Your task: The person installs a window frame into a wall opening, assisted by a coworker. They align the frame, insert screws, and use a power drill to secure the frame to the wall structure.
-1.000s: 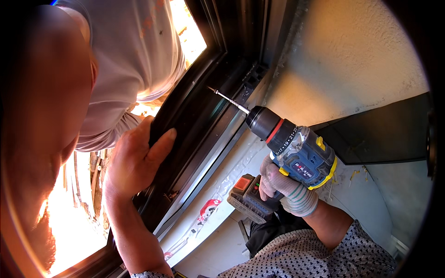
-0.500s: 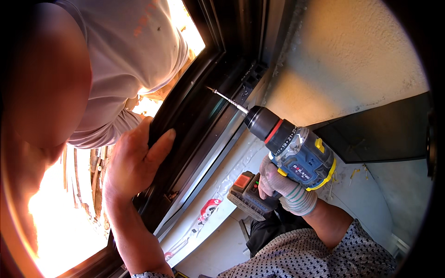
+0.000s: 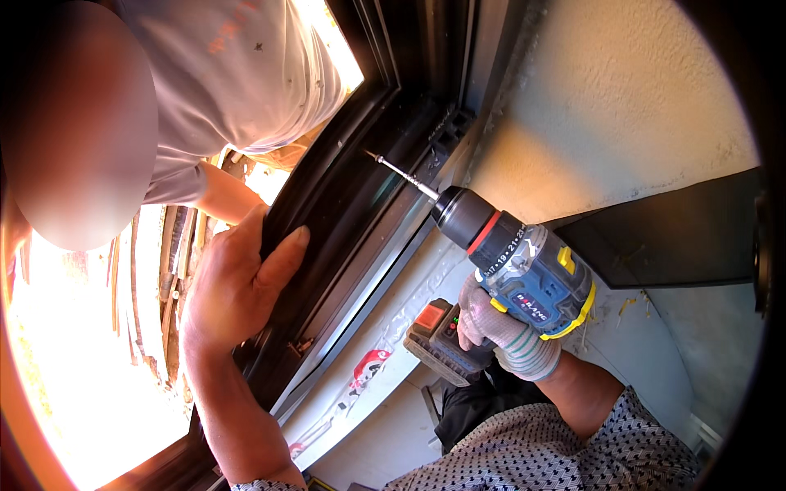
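While gripping a blue-yellow cordless drill [image 3: 536, 282] at four o'clock with white-gloved right hand [image 3: 503, 327] and clasping a long black metal frame [image 3: 327, 237] at nine with bare left hand [image 3: 233, 282], could scratch it by letting the slim silver bit [image 3: 405, 176] skid.

One drill [image 3: 536, 282], one bit [image 3: 407, 178], one co-worker [image 3: 229, 82], the wearer's two hands [image 3: 233, 286] and perhaps two blurred screws [image 3: 301, 344].

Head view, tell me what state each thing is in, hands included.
Left hand: bare, on the dark frame, grip unclear
Right hand: gloved, closed on the drill
Drill: held; running or not, unclear
Battery: attached, small lights lit
Driver bit: fitted, contact with frame unclear
Small copper-coloured pieces: lying on the frame
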